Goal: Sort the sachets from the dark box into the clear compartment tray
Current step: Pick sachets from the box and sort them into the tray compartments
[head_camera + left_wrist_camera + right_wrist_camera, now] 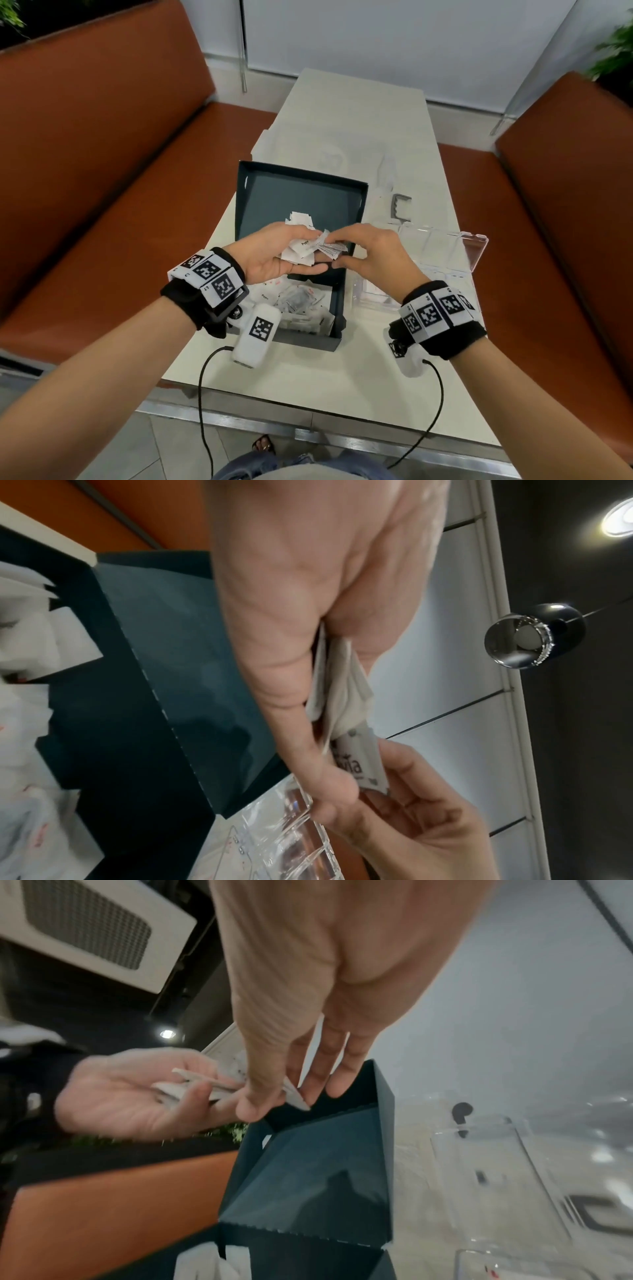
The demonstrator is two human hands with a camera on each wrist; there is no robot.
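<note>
Head view. A handful of sachets (301, 248) is being held in the left hand (274, 253) at frame centre, palm up, fingers curled loosely round the bundle, above the dark box (298, 205). One small grey sachet (330, 247) is being pinched at its edge by the thumb and forefinger of the right hand (370, 255). More sachets (301, 305) are lying in the lower part of the box. The clear tray (442, 250) is standing right of centre, just beside the box, on the pale table (342, 113).

Left wrist view. The bundle (339, 685) is being clamped between palm and fingers at frame centre; a printed sachet (359, 767) is being drawn out below by the right hand (411, 818). A corner of the tray (274, 840) is showing at the bottom.

Right wrist view. The sachet edge (296, 1096) is being nipped at centre; the other fingers (339, 1080) are being held straight and slightly spread.

Judgement: a single sachet should be peeled off cleanly, the left grip being kept firm so that neighbours are not being dragged out, and its print being read before a compartment is chosen.
</note>
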